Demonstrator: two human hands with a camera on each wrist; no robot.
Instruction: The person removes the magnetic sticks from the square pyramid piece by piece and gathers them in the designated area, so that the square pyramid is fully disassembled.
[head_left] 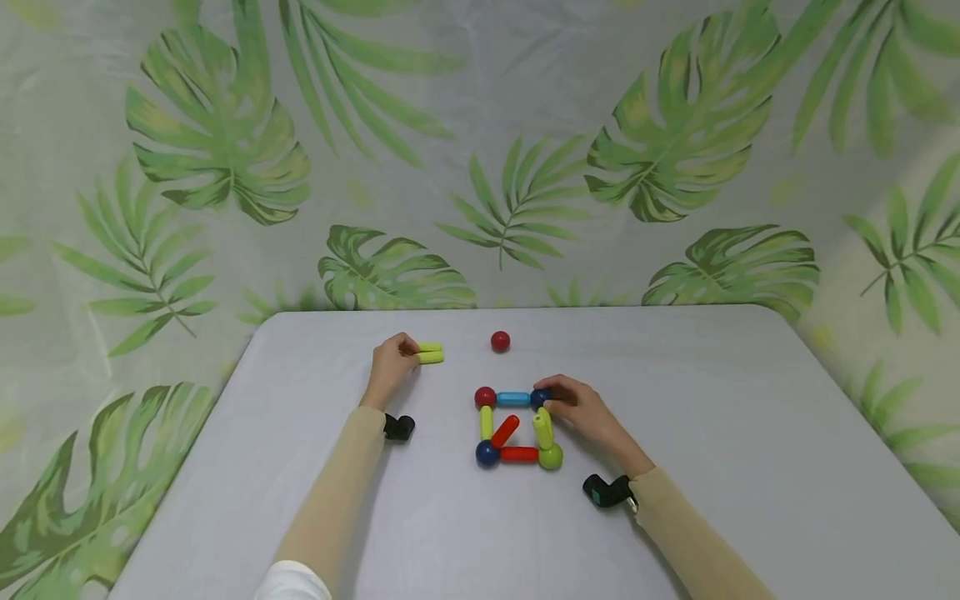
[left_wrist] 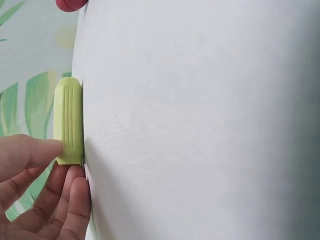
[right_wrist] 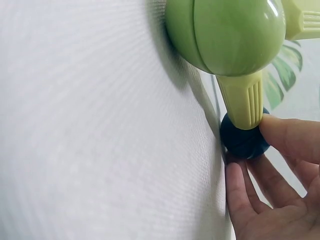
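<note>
My left hand (head_left: 393, 365) pinches the near ends of the yellow-green toy building rods (head_left: 431, 357) at the table's back left; in the left wrist view one grooved rod (left_wrist: 69, 120) shows, thumb on its side. With thumb and fingers, my right hand (head_left: 581, 408) grips the dark blue ball (right_wrist: 245, 139) at the far right corner of a square frame. A yellow-green rod (right_wrist: 242, 100) joins that ball to a green ball (right_wrist: 225, 37). A light blue rod (head_left: 513, 399) runs from the held ball to a red ball (head_left: 485, 397).
Another dark blue ball (head_left: 487, 453) forms the near left corner, with a red rod (head_left: 519, 454) along the front. A second red rod (head_left: 506, 430) slants up from it. One yellow-green rod (right_wrist: 302, 20) rises from the green ball. A loose red ball (head_left: 500, 341) lies farther back.
</note>
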